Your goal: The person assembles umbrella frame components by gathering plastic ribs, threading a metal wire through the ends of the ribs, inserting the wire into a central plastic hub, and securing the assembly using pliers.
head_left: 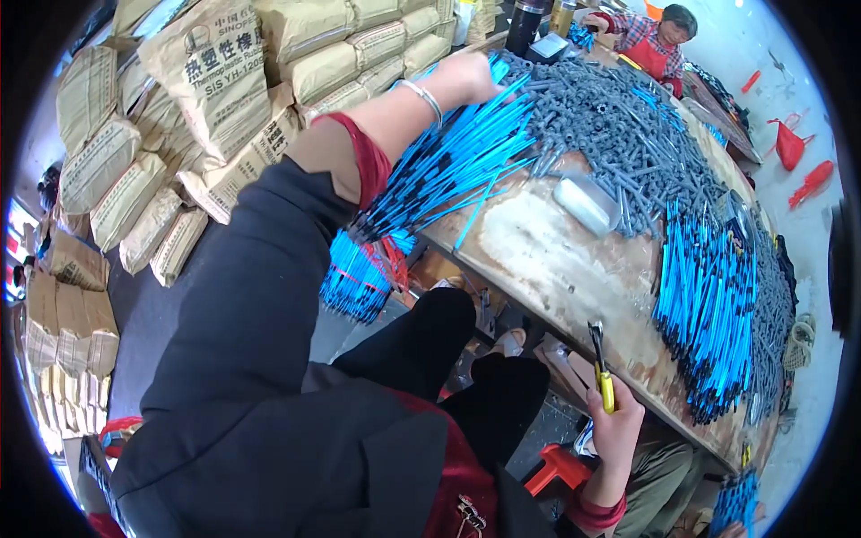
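My left hand [475, 79] reaches over the far end of a large heap of thin blue rods with black tips [448, 166] on the table's left. Its fingers curl down among the rod ends, and what they hold, if anything, is hidden. A silver bangle [423, 100] circles that wrist. In my right hand [615, 429], near the table's front edge, is a pair of pliers [604, 381] with yellow and black handles, its metal jaws pointing away from me. Grey plastic tubes [601, 117] lie in a wide pile beyond the bare wood.
Another heap of blue rods [708, 309] covers the table's right side. A clear plastic block-like piece [587, 204] lies on the worn wooden tabletop [538, 247]. Paper sacks [211, 81] are stacked at left. Across the table sits another person [659, 49]. A red stool [558, 468] stands below.
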`<state>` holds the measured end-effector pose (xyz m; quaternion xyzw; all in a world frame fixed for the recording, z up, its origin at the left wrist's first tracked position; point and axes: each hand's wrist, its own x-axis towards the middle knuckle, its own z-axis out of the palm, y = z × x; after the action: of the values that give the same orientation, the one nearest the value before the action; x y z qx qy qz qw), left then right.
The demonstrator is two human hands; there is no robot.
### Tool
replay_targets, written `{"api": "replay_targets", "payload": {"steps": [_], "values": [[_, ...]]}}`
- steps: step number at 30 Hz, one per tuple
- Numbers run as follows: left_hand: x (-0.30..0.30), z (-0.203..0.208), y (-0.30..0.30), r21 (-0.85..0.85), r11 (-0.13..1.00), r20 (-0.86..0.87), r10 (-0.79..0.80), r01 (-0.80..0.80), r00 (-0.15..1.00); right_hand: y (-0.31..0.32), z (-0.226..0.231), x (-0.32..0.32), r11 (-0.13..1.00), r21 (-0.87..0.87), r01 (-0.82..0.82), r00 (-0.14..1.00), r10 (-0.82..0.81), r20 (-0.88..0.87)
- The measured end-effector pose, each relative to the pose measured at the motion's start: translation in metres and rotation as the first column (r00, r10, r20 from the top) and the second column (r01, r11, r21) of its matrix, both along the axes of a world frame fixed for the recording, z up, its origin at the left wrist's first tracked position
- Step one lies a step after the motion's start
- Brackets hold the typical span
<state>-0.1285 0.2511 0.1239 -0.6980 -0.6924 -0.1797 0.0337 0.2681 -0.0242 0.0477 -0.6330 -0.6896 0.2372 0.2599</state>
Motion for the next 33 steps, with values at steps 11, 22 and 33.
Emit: {"api": "replay_targets", "payload": {"steps": [11,22,33], "values": [[0.023,0.007,-0.032,0.356,0.930,-0.033,0.106,-0.088,0.994,0.028,0.012,-0.007,0.999,0.020,0.032,0.997,-0.034,0.074],[0.038,-0.040,-0.123,0.027,0.851,-0.528,-0.433,0.524,0.730,0.022,-0.001,-0.007,0.985,0.169,0.012,0.985,-0.040,0.166],[0.022,-0.041,-0.100,0.062,0.883,-0.506,-0.373,0.464,0.777,0.094,-0.035,-0.015,0.931,0.355,0.089,0.882,-0.239,0.406]]}}
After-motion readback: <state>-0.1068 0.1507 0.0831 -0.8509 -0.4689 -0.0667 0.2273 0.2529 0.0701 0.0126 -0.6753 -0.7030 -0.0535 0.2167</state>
